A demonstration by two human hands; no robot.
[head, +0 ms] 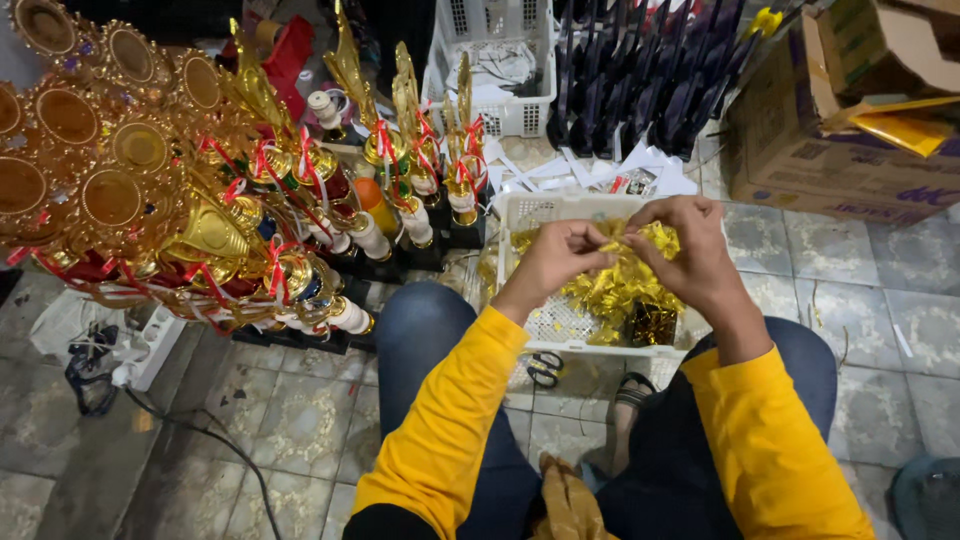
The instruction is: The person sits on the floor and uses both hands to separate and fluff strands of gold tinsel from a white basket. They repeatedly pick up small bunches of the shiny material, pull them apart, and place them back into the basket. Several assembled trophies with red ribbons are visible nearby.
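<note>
A small gold foil piece [618, 232] is being held just above the white basket [520, 212], pinched between both hands. The left hand [562, 255] is gripping its left end with fingertips pressed together, and the right hand [685, 250] is pinching the right end the same way, fingers curled down over it. The piece's long axis seems to be running left to right between the two hands, though it is too small and crumpled to be sure; neither hand is nearer, as both are touching it. Directly under the hands, inside the basket, a heap of gold foil ornaments [620, 295] is lying loose. Just in front of the basket, on the tiled floor [300, 420], a pair of scissors [545, 367] is resting between the person's knees. Left of the basket, rows of gold trophies [200, 200] with red ribbons are standing; behind it, another white basket [495, 60], and to the right, a cardboard box [830, 150].
</note>
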